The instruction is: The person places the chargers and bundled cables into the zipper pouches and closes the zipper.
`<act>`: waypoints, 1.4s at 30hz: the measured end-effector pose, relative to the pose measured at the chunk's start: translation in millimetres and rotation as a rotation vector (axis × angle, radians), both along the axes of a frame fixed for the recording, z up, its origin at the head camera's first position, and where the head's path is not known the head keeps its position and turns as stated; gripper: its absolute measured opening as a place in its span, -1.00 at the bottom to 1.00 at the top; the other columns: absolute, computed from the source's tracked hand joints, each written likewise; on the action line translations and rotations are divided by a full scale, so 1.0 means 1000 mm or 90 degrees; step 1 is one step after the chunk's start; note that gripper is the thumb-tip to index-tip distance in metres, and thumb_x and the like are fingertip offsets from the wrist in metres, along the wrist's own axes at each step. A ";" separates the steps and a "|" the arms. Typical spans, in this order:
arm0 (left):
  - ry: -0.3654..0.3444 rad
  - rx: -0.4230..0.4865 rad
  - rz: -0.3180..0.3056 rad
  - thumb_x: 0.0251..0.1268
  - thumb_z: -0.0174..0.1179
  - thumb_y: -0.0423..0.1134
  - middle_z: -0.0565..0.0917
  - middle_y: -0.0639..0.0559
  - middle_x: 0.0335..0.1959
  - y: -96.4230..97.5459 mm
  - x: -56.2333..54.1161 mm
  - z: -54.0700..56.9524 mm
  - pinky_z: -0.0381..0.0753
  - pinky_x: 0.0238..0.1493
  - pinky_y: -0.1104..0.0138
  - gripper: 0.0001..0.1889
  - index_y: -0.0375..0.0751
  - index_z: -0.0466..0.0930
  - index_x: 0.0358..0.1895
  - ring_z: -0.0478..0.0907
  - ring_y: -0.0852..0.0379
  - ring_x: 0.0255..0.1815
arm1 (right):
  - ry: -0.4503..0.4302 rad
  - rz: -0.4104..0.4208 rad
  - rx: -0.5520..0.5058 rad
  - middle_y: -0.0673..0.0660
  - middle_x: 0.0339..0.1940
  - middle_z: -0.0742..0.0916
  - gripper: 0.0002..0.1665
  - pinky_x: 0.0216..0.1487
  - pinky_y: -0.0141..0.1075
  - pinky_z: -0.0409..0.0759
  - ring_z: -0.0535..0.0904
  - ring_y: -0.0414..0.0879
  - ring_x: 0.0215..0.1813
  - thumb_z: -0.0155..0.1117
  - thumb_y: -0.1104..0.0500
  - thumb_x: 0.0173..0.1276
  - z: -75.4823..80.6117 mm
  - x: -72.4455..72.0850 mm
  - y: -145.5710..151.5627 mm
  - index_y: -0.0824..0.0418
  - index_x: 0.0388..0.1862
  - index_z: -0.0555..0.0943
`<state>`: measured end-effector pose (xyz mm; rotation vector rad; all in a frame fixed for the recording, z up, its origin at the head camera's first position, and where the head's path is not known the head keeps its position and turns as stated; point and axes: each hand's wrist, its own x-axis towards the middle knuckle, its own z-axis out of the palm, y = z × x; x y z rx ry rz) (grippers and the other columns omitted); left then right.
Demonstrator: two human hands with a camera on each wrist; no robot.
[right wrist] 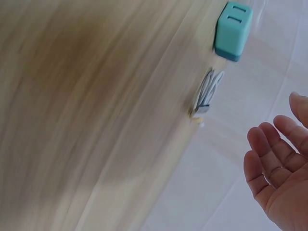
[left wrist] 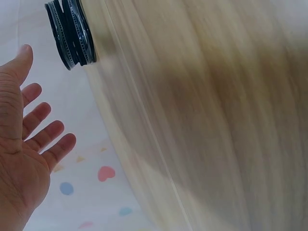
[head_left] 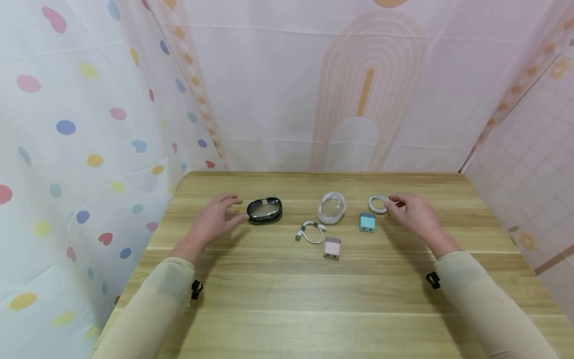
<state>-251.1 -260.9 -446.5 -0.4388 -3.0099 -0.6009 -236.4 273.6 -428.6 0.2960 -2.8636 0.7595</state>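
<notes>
My left hand (head_left: 216, 218) hovers with spread fingers just left of a black-rimmed clear zip case (head_left: 264, 210). In the left wrist view, that case (left wrist: 72, 33) stands beyond the thumb, and the palm (left wrist: 21, 154) holds nothing. On the right, my right hand (head_left: 414, 214) is over the edge of a coiled white cable (head_left: 377, 204). The right wrist view shows its fingers (right wrist: 269, 163) loosely bent, with a gap between them and the tied cable (right wrist: 208, 91). Nearest to that cable sits a teal charger plug (head_left: 367, 223).
A white-rimmed clear case (head_left: 332, 208) lies mid-table. In front of it are a short white USB cable (head_left: 312, 233) and a pink charger plug (head_left: 332, 248). The wooden table (head_left: 296, 309) ends at a patterned curtain (head_left: 269, 99) behind and at the left.
</notes>
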 end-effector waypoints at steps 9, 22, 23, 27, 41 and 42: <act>-0.001 0.011 -0.007 0.47 0.35 0.16 0.42 -0.25 0.60 0.010 0.002 0.000 0.40 0.56 -0.27 -0.32 -0.22 0.56 0.45 0.35 -0.37 0.60 | 0.037 0.021 -0.019 0.38 0.02 0.84 -0.58 0.01 0.19 0.75 0.77 0.32 0.04 0.35 0.07 0.59 -0.002 0.004 -0.016 0.37 0.19 0.74; -0.016 0.023 -0.019 0.31 0.48 0.20 0.30 -0.25 0.68 0.018 -0.004 -0.006 0.33 0.60 -0.29 -0.15 -0.19 0.46 0.54 0.23 -0.38 0.68 | 0.049 0.049 -0.043 0.36 0.06 0.84 -0.62 -0.05 0.10 0.78 0.79 0.22 -0.04 0.36 0.08 0.58 -0.001 0.007 -0.032 0.34 0.15 0.77; -0.020 0.024 -0.022 0.30 0.49 0.19 0.29 -0.25 0.69 0.019 -0.005 -0.006 0.31 0.61 -0.30 -0.13 -0.19 0.44 0.55 0.22 -0.38 0.68 | 0.049 0.052 -0.044 0.36 0.06 0.83 -0.63 -0.04 0.11 0.78 0.80 0.22 -0.04 0.36 0.10 0.58 -0.001 0.007 -0.032 0.35 0.15 0.77; -0.034 0.024 -0.031 0.28 0.50 0.18 0.24 -0.28 0.71 0.022 -0.008 -0.009 0.27 0.62 -0.31 -0.08 -0.19 0.38 0.60 0.18 -0.40 0.69 | 0.050 0.064 -0.036 0.37 0.05 0.83 -0.63 -0.02 0.12 0.79 0.80 0.23 -0.05 0.36 0.12 0.57 -0.001 0.007 -0.036 0.36 0.15 0.76; -0.048 0.038 -0.042 0.29 0.52 0.13 0.40 -0.27 0.62 0.028 -0.011 -0.016 0.35 0.59 -0.29 -0.12 -0.14 0.40 0.59 0.33 -0.37 0.63 | 0.046 0.106 -0.010 0.36 0.14 0.82 -0.60 0.15 0.18 0.76 0.78 0.28 0.14 0.39 0.07 0.55 -0.002 0.006 -0.058 0.35 0.17 0.76; -0.047 0.041 -0.046 0.29 0.52 0.11 0.44 -0.27 0.60 0.029 -0.012 -0.016 0.37 0.58 -0.27 -0.13 -0.16 0.41 0.58 0.36 -0.35 0.61 | 0.043 0.111 -0.006 0.35 0.16 0.82 -0.59 0.16 0.18 0.76 0.78 0.27 0.15 0.38 0.06 0.56 -0.002 0.006 -0.059 0.34 0.18 0.75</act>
